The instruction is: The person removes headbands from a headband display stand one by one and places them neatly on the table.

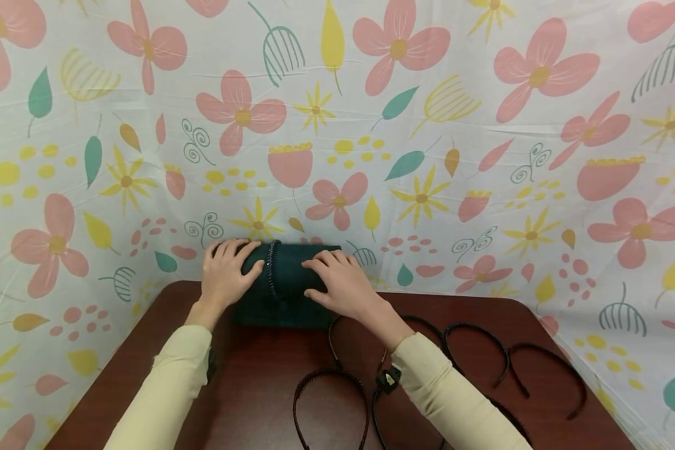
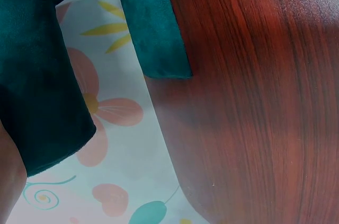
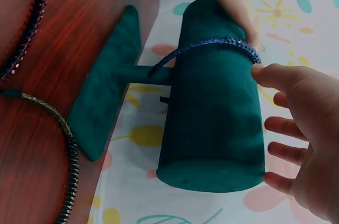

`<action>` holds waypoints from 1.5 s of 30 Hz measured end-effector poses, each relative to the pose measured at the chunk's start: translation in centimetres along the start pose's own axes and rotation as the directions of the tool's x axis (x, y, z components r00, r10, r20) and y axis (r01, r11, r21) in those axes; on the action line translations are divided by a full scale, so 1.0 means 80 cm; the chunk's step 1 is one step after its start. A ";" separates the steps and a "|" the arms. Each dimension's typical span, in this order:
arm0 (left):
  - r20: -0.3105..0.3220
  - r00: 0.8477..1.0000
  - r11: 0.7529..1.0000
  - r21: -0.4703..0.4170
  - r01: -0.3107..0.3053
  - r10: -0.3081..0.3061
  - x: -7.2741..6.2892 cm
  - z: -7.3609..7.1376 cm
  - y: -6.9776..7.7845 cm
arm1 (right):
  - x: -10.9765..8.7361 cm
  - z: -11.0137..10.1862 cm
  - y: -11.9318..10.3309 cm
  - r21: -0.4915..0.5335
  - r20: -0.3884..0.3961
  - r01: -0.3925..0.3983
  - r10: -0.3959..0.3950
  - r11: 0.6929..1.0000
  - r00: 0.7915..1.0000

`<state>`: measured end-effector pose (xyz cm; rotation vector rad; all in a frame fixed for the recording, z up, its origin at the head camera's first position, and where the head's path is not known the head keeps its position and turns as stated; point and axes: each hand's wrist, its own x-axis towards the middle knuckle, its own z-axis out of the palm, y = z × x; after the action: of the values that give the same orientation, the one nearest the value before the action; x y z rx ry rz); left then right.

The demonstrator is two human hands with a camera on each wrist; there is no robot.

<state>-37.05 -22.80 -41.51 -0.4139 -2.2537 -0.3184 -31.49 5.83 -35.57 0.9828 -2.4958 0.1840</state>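
Note:
A dark green velvet headband stand (image 1: 294, 265), a thick horizontal roll on a short post and flat base (image 3: 108, 86), stands at the back of the table. A dark blue beaded headband (image 3: 204, 45) sits over the roll, left of its middle in the head view. My left hand (image 1: 225, 272) rests on the roll's left end, thumb toward the headband. At the right end is my right hand (image 1: 343, 281), its spread fingers lying along the roll's top and its thumb at the front. In the left wrist view only part of the left hand (image 2: 9, 171) shows.
On the reddish-brown wooden table (image 1: 247, 387) lie several loose headbands, one toothed headband (image 1: 325, 371) in front and a dark headband (image 1: 472, 324) to the right, partly under my right arm. Flower-printed cloth (image 1: 427, 237) hangs right behind the stand.

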 end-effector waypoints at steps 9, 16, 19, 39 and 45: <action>0.014 1.000 1.000 0.017 0.000 0.000 0.000 0.000 0.001 | 0.023 0.009 -0.010 -0.096 -0.027 0.006 -0.009 0.995 1.000; 0.016 1.000 1.000 0.026 0.004 -0.004 0.000 -0.004 0.001 | 0.043 0.015 -0.023 -0.107 0.065 -0.014 0.021 0.994 0.998; 0.013 1.000 0.999 0.034 0.001 -0.001 0.000 -0.004 0.001 | 0.052 0.018 -0.029 -0.105 0.114 -0.031 0.043 0.994 0.993; 0.032 0.999 0.999 0.040 0.003 -0.005 0.001 -0.003 0.001 | 0.085 0.044 -0.039 -0.158 0.195 -0.070 0.100 0.985 0.976; 0.048 0.999 0.999 0.042 0.015 -0.017 0.000 -0.002 0.000 | 0.091 0.052 -0.044 -0.221 0.197 -0.069 0.114 0.973 0.974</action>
<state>-36.96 -22.82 -41.41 -0.3860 -2.3075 -0.2719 -35.32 -2.40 -36.08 0.8354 -2.6838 -0.1650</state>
